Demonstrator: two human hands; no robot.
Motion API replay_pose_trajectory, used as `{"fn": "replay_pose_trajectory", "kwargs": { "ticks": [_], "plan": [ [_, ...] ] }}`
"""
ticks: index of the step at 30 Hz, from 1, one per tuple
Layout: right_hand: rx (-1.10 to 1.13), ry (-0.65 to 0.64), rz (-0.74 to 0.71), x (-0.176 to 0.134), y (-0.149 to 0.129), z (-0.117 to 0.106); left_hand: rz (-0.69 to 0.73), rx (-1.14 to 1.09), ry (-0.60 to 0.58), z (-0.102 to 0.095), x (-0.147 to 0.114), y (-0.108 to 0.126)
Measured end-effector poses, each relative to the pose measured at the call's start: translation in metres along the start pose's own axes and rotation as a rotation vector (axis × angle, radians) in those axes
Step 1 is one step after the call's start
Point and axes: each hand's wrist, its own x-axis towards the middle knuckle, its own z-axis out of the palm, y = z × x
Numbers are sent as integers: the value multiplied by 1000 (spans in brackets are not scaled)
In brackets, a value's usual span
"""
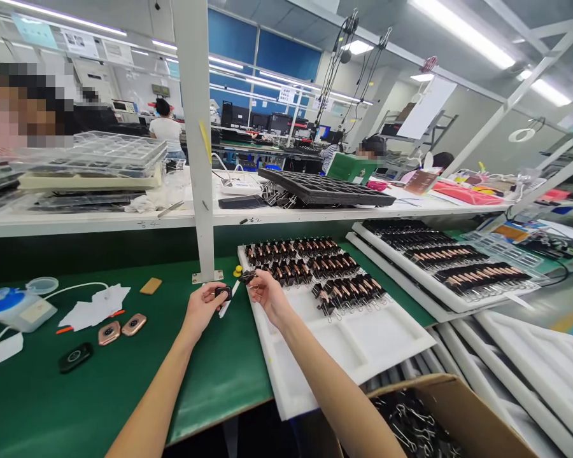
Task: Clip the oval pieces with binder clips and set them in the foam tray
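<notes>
My left hand [201, 310] is closed around a small black watch case [224, 293], held above the green bench. Just to the right, my right hand [270, 296] pinches a black binder clip [247, 277] over the edge of a white foam tray [286, 366]. Rows of rose-gold watch cases with binder clips on them [348, 294] fill the tray's far part. A white strip [229, 299] shows between my hands. On the bench to the left lie two rose-gold watch cases [109, 332] and a black one [76, 357].
A second foam tray of clipped parts [458, 267] stands at the right. In front sits a cardboard box [434, 385] of binder clips, beside stacked foam trays [520, 381]. A metal post [195, 140] rises behind my hands. A blue-topped bottle [21, 308] stands at the left.
</notes>
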Motion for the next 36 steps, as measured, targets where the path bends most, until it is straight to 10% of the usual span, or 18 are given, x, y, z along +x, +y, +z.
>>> {"fn": "replay_pose_trajectory", "kwargs": {
  "ticks": [17,36],
  "plan": [
    [-148,-279,3,-8,25,-12,-141,-339,-36,-5,-3,9],
    [-606,-273,-207,-11,34,-25,-130,-80,-103,-11,-3,12]
  ]
}}
